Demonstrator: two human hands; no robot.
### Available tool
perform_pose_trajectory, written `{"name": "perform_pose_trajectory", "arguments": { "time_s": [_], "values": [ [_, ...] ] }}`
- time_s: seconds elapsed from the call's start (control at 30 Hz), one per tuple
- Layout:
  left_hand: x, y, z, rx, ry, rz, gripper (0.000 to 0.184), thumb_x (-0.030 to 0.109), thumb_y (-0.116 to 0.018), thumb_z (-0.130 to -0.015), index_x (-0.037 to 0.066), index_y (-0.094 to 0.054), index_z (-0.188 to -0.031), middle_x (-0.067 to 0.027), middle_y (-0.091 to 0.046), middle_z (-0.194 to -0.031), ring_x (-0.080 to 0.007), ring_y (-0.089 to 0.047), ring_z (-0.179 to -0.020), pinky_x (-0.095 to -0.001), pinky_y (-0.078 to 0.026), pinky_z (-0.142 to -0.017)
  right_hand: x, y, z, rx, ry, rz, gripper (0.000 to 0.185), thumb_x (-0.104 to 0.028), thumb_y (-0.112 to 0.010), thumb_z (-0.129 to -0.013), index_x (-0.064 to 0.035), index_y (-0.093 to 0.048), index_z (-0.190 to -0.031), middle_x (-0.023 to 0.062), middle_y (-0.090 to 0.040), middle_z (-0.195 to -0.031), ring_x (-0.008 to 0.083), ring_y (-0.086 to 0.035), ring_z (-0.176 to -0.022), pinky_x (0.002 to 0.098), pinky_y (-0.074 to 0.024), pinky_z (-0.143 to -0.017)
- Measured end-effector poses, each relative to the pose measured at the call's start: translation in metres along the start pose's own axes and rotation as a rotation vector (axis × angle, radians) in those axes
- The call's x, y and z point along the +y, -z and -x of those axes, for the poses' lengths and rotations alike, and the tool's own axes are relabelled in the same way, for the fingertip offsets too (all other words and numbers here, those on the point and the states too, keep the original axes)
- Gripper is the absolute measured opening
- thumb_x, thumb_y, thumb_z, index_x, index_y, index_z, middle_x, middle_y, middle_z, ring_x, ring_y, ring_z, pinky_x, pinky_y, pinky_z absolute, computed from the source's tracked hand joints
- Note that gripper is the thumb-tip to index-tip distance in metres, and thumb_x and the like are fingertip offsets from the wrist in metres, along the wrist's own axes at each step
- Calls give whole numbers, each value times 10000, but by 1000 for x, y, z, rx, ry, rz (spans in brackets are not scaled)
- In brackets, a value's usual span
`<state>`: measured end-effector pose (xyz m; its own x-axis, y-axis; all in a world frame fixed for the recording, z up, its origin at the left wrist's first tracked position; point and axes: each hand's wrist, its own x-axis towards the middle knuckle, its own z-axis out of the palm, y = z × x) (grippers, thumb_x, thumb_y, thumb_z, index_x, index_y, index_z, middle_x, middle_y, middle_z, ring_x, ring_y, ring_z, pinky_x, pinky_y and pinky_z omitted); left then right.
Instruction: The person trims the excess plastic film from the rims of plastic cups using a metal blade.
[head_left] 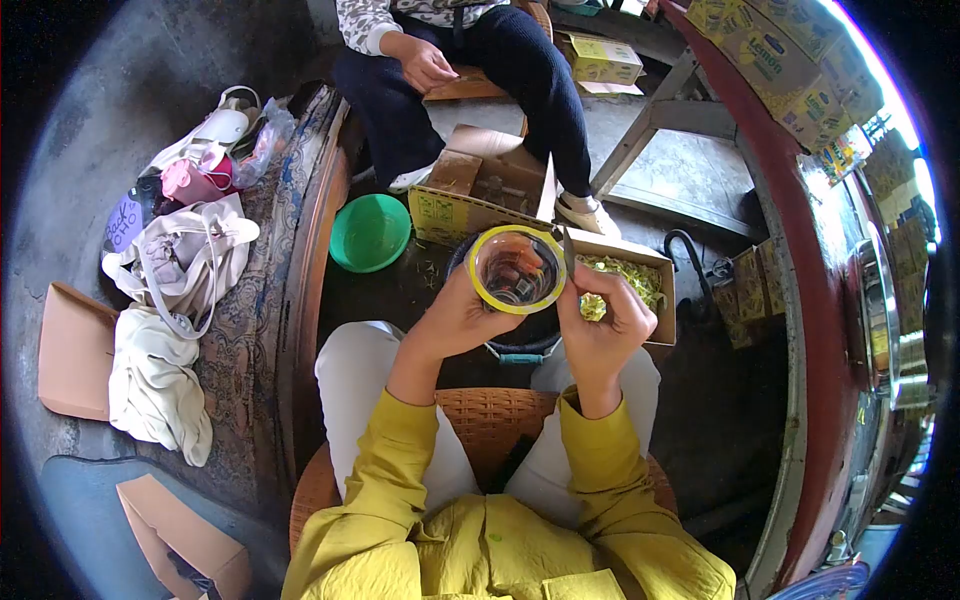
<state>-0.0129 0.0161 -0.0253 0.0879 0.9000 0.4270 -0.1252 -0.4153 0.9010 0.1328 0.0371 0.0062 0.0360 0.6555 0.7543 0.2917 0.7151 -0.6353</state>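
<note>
A clear plastic cup [515, 270] with a yellow rim is held over my lap. My left hand [458, 318] wraps round its left side, the fingers partly hidden behind it. On the opposite side, my right hand [606, 325] pinches a small knife [569, 252], its narrow dark blade pointing up against the rim. Reddish shapes show through the cup; I cannot tell whether they are contents or reflections. Under my hands stands a dark bucket [522, 357] with a blue handle grip, mostly covered. Beside it, a cardboard box [660, 300] holds yellow-green strips [632, 278].
Another person [455, 45] sits opposite, one hand [425, 65] over their lap. Between us are an open carton [475, 212] and a green basin [370, 232]. Bags [185, 250] lie on the left bench. A wooden-legged table [800, 400] edges the right, with stacked cartons [770, 50] above.
</note>
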Motion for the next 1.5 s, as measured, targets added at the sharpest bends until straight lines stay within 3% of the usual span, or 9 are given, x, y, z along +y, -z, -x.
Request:
{"name": "perform_pose_trajectory", "arguments": {
  "time_s": [0.87, 1.17, 1.5],
  "values": [
    [0, -4, 2, -67, 100, 89, 552, 18, -644, -648, 28, -412, -1149, -55, -484, -1057, -129, -485, -969, -272, -389, -857, 2, 6, 3, -4, -30, 29, 156, 84, -660, -609, 14, -619, -741, 97, -608, -634, 156, -595, -552, 233, -450, -529],
    [-10, -21, -4, 210, -60, 8, 662, 44, -767, -582, 40, -377, -1116, -61, -466, -1036, -142, -495, -949, -272, -424, -833, 2, 5, 4, 30, -41, 25, 148, 78, -667, -610, 15, -610, -731, 95, -605, -633, 153, -595, -558, 234, -451, -529],
    [-8, -24, -2, 279, -72, -194, 614, 42, -743, -599, 26, -391, -1102, -86, -492, -1037, -175, -510, -981, -297, -411, -862, -3, 0, 5, 36, 47, 87, 139, 68, -670, -616, -1, -605, -717, 91, -578, -606, 166, -576, -531, 232, -441, -506]
  ]
}}
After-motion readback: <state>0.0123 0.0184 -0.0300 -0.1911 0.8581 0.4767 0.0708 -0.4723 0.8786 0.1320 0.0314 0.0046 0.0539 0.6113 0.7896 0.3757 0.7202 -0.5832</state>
